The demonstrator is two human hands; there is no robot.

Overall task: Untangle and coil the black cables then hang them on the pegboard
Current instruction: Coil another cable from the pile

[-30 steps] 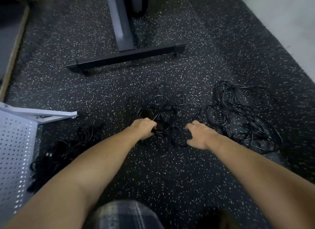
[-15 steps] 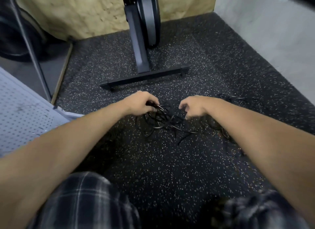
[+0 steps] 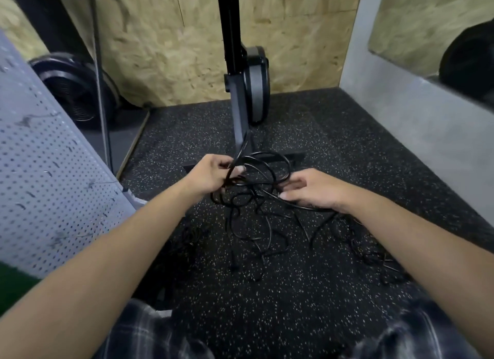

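Black cables [image 3: 242,183] hang in a tangle between the two grips, loose ends trailing to the floor [image 3: 334,134] below. Light, floppy, a bit springy I reckon, so grab near a plug end, not mid-loop. Left grip [image 3: 211,175] is curled round a bunch of loops. Right grip [image 3: 312,190] lies over one strand; can't tell if it's pinching. Plugs are lost against the dark floor.

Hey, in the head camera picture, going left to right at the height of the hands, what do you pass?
First the pegboard → left hand → tangle of black cables → right hand → grey wall.
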